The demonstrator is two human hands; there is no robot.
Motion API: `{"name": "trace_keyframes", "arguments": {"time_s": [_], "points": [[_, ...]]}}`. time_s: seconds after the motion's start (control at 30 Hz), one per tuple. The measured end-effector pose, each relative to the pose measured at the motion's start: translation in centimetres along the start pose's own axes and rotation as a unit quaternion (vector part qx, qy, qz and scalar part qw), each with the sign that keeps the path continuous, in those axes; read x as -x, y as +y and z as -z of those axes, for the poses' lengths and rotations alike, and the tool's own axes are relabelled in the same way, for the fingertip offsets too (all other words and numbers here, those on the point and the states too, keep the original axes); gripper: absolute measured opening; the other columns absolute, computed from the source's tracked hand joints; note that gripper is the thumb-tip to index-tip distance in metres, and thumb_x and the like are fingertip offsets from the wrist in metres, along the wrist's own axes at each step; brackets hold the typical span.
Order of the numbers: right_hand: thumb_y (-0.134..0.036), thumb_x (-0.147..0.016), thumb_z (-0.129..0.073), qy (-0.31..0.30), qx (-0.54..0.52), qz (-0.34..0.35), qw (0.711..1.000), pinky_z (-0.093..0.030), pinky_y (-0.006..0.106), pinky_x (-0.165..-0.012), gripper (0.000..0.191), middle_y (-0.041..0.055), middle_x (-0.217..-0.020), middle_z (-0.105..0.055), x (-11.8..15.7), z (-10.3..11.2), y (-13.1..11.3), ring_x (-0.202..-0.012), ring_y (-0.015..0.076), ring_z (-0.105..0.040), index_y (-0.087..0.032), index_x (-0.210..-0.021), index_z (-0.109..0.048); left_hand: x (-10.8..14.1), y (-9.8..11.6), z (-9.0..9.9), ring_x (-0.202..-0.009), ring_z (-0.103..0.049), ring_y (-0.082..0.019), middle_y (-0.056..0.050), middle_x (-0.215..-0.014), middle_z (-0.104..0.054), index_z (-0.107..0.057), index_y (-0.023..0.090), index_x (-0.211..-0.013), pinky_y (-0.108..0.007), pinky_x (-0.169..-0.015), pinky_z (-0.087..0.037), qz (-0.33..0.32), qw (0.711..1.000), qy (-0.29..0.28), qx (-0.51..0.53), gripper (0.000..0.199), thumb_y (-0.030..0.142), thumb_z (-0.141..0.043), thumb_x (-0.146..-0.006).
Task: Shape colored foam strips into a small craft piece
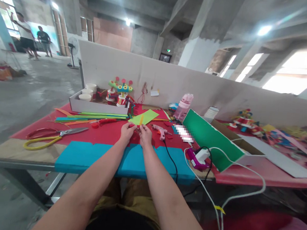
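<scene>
My left hand and my right hand are close together over the red table cover, fingers pinched. Between them is a small strip that looks red, its ends at the fingertips of both hands. A narrow yellow-orange strip stands up just above the fingers of my right hand. Behind it lies a light green sheet. To the right of my right hand rests a pink glue gun with a black cord. Red-handled pliers and large scissors with red and yellow handles lie to the left.
Blue sheet along the front edge. White box with cups and paper models at the back left; colored strips before it. Green panel, purple power socket, looping white cable and pink bottle on the right. Two people stand far left.
</scene>
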State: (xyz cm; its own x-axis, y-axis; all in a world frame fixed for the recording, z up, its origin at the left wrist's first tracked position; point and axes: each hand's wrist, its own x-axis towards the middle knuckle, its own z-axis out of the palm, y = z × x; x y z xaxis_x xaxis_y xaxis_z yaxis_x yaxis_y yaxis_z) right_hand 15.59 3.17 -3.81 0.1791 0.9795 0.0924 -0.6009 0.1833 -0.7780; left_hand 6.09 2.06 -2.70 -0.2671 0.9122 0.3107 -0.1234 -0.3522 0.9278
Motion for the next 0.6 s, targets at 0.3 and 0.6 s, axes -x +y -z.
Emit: {"name": "trace_keyframes", "arguments": {"time_s": [0.3,0.6], "points": [[-0.014,-0.065,-0.073,-0.024,0.000,0.003,1.000,-0.057,0.029,-0.077,0.021,-0.0013,-0.072,-0.069,0.47,-0.37,-0.15,-0.065,0.0119,-0.066,-0.016,-0.083,-0.062,-0.22,-0.34,0.03,-0.054,-0.048,-0.011,0.003,-0.056,-0.055,-0.057,0.018,-0.061,-0.022,-0.054,-0.038,0.005,1.000,0.022,0.020,0.019,0.033,-0.069,-0.060],[-0.009,-0.065,-0.073,-0.031,-0.011,-0.029,0.999,-0.056,0.028,-0.081,0.022,-0.0020,-0.072,-0.068,0.88,-0.51,-0.40,-0.071,0.0120,-0.068,-0.016,-0.081,-0.060,-0.40,-0.54,0.22,-0.054,-0.049,-0.011,0.002,-0.055,-0.056,-0.058,0.017,-0.060,-0.022,-0.053,-0.038,0.003,1.000,0.022,0.008,0.028,0.040,-0.073,-0.062]]}}
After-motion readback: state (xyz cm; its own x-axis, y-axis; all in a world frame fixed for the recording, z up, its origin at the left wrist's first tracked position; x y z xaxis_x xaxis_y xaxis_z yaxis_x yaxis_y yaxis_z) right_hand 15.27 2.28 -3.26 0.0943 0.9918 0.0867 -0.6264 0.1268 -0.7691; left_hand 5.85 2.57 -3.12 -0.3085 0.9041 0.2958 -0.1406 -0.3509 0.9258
